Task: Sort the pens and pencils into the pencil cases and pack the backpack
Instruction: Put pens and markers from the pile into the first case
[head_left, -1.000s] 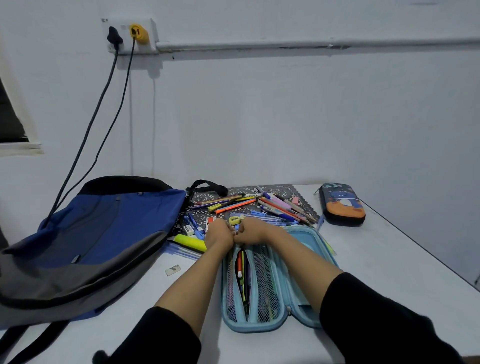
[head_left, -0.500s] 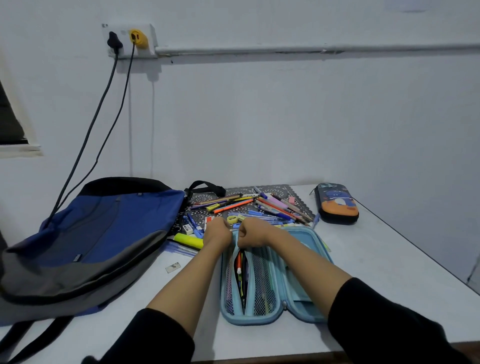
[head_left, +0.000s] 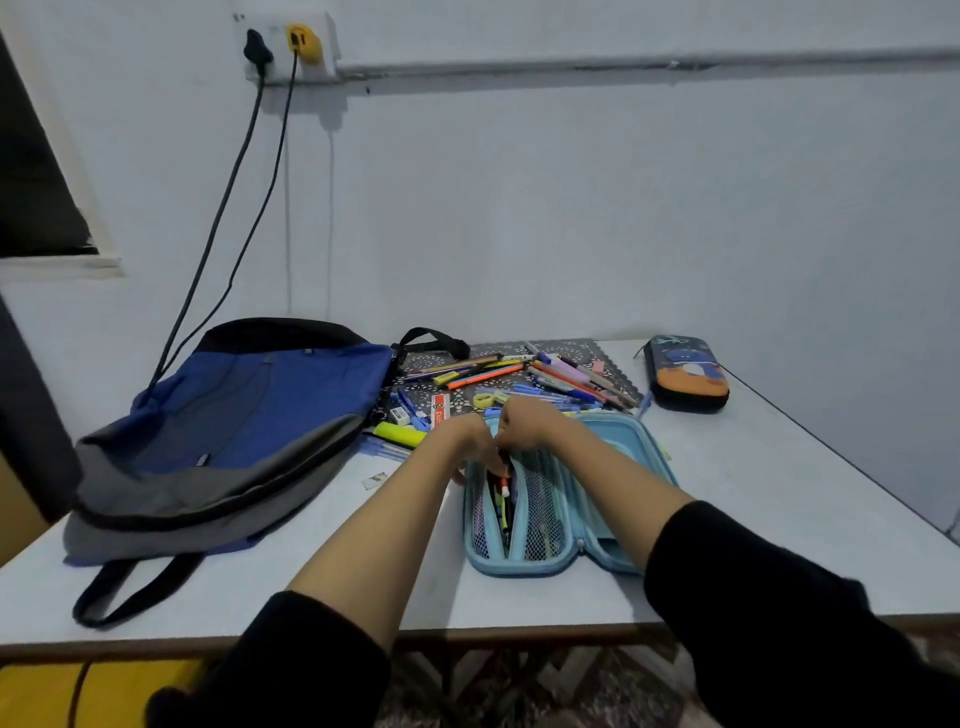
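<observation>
Backpack (head_left: 234, 426) left of open case (head_left: 566, 499)

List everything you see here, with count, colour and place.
backpack: one, blue, grey and black, at left.
open pencil case: one, light blue, centre, partly filled.
closed pencil case: one, dark with orange, far right.
pens and pencils: many, mixed colours, piled on patterned mat behind the open case.
highlighter: one, yellow, beside backpack.
wall socket: one, white, upper left, black plug and yellow plug in it.
table: one, white.
left hand and right hand: at the open case's far end; grip unclear.
</observation>
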